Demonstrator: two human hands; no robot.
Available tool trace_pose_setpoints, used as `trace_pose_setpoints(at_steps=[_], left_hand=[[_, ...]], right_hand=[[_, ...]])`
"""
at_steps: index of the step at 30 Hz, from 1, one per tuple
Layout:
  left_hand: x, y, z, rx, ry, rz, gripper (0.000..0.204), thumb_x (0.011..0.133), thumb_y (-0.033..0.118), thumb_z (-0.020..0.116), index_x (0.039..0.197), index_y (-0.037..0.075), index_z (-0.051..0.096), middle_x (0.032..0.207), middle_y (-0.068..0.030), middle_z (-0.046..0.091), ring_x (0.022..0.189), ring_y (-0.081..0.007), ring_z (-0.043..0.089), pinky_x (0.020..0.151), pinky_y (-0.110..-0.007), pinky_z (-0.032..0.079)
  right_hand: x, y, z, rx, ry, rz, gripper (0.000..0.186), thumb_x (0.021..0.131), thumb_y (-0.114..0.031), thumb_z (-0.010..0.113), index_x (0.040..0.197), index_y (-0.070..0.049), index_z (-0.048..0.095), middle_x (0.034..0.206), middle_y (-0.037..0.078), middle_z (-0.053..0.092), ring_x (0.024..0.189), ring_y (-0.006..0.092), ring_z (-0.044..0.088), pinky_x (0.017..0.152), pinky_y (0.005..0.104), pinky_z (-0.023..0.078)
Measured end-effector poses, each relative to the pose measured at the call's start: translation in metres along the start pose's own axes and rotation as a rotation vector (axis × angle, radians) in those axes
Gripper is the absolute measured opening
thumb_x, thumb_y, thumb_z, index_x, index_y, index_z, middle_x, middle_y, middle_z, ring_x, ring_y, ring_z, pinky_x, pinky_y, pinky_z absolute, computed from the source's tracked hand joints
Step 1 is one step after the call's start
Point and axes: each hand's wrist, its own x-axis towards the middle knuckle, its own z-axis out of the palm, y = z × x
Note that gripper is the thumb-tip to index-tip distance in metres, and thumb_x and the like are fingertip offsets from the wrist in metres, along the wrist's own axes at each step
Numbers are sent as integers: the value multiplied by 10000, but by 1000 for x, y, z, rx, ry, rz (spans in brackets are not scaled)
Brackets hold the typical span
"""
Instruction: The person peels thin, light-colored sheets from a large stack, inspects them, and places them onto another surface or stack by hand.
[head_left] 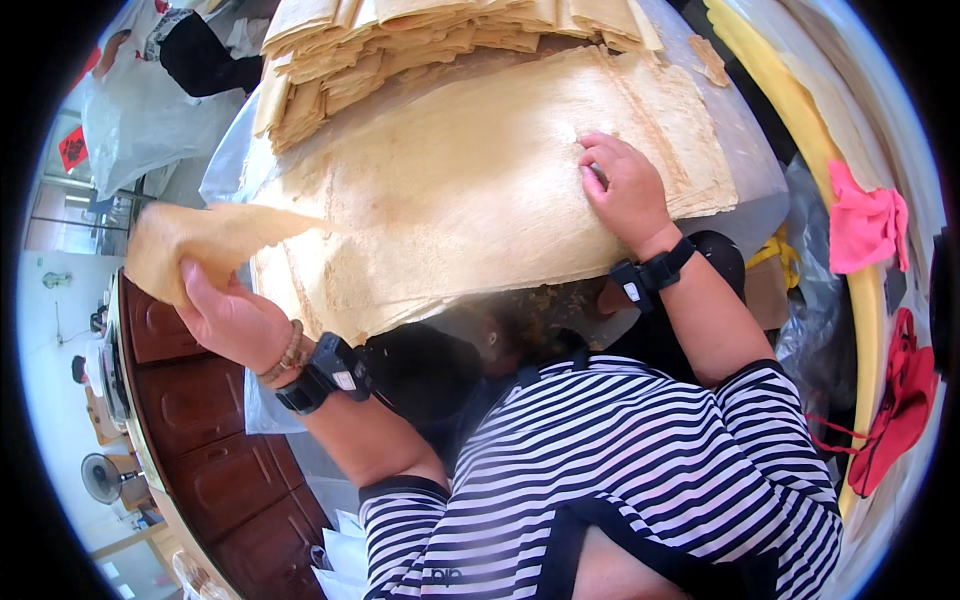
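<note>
A broad stack of thin tan sheets point(460, 190) with rough edges lies flat in front of me. At its left, my left hand point(225, 310) grips a curled piece of tan sheet point(185, 240) between thumb and fingers. That piece is raised above the stack, with its tapering end pointing right over the stack. Over the right part of the top sheet, my right hand point(625, 190) is closed, thumb and fingers bent together. A small pale bit shows by its fingertips, but I cannot make out whether they hold it.
Folded tan sheets point(400, 50) are piled high at the far side. Clear plastic point(755, 190) lies under the stack. Dark red cabinets point(200, 400) stand to the left, with a fan point(102, 478) beyond them. On the right are a pink cloth point(865, 215) and a red cloth item point(900, 410).
</note>
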Motion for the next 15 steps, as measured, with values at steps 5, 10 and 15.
trace_pose_setpoints(at_steps=[5, 10, 15], left_hand=[[18, -19, -1, 516, -554, 145, 223, 921, 9, 642, 1137, 12, 701, 1151, -90, 721, 1046, -209, 678, 939, -340, 528], [-36, -32, 5, 936, -1110, 577, 204, 809, -11, 636, 964, 85, 727, 1081, -89, 753, 1201, -314, 649, 1020, -469, 460], [-76, -51, -33, 965, -1203, 439, 183, 815, -28, 622, 922, 103, 694, 1165, -63, 754, 1257, -312, 628, 1067, -465, 433]], right_hand=[[1, -19, -16, 23, 24, -40, 134, 832, -65, 698, 966, -75, 703, 1180, 110, 700, 1111, 343, 641, 984, 430, 509], [-37, -64, -76, 812, -621, 480, 181, 995, -101, 631, 1130, -15, 716, 1117, 66, 731, 1051, 150, 680, 932, 302, 538], [-108, -39, -86, 1029, -1030, 1095, 461, 1054, -291, 584, 1418, -11, 548, 1230, 141, 698, 1077, 203, 695, 926, 302, 565]])
